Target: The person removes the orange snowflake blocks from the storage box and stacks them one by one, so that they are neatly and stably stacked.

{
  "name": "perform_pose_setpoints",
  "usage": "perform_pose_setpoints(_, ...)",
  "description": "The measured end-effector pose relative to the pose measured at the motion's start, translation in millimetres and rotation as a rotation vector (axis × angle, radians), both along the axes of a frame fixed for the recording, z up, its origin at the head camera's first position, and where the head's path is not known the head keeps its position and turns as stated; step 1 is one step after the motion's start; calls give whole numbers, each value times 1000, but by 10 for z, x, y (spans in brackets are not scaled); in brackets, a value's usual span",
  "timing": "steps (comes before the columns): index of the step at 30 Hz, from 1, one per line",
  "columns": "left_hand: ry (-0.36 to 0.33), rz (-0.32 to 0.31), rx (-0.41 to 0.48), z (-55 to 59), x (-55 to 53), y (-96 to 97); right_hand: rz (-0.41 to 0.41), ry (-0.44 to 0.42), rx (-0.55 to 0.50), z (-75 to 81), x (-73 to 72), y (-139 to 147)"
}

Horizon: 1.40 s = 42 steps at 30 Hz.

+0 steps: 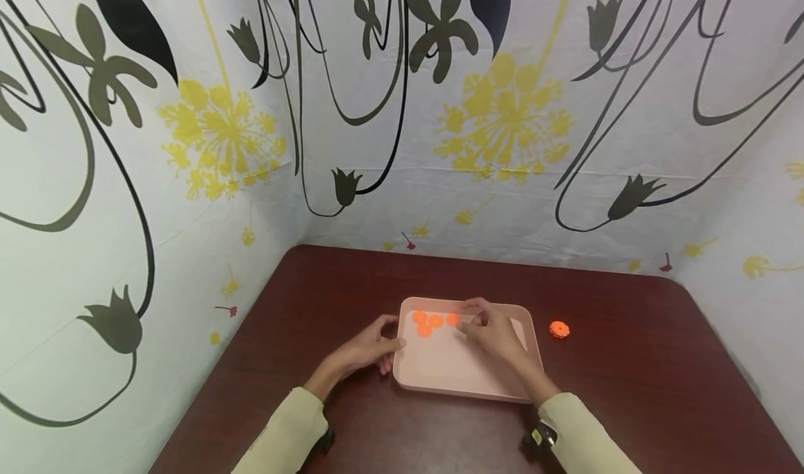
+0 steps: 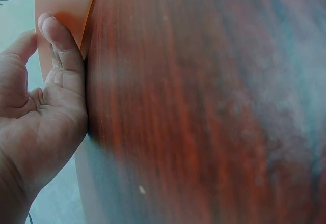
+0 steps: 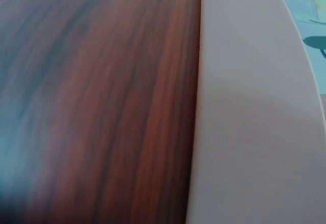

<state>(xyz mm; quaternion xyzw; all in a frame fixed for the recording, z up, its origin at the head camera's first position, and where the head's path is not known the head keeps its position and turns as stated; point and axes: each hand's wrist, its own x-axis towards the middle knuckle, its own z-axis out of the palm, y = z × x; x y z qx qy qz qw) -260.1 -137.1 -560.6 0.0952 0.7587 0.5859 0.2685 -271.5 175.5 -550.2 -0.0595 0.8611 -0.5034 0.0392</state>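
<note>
Left hand (image 1: 363,348): grip pinching left rim of pale pink rounded-rectangular tray (image 1: 433,369). Inside, far left corner: three flat orange scalloped discs (image 1: 424,331), clustered; fourth orange disc (image 1: 452,320) just right, close beside right hand (image 1: 495,331), over tray, grip curled, cannot tell whether pinching anything. Right of tray: orange scalloped round piece (image 1: 559,329) on reddish-brown wood-grain counter (image 1: 389,432).

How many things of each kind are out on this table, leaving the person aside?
Orange pieces: 5 visible (4 in the tray, plus a lone piece beside it, counted as one though it could be a stack)
Pink trays: 1
Total: 6
</note>
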Motion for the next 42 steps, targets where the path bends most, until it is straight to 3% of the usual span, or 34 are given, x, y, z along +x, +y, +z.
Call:
perform_pose_setpoints(9,-7,5,-1,-2,-11,5,-1,35,173,-86,-38,-93)
perform_pose_setpoints(15,-7,2,1,8,4,6,-21,41,230,-121,-42,-105)
perform_pose_setpoints(42,-3,4,14,-16,1,5,-68,49,223,-140,-67,-133)
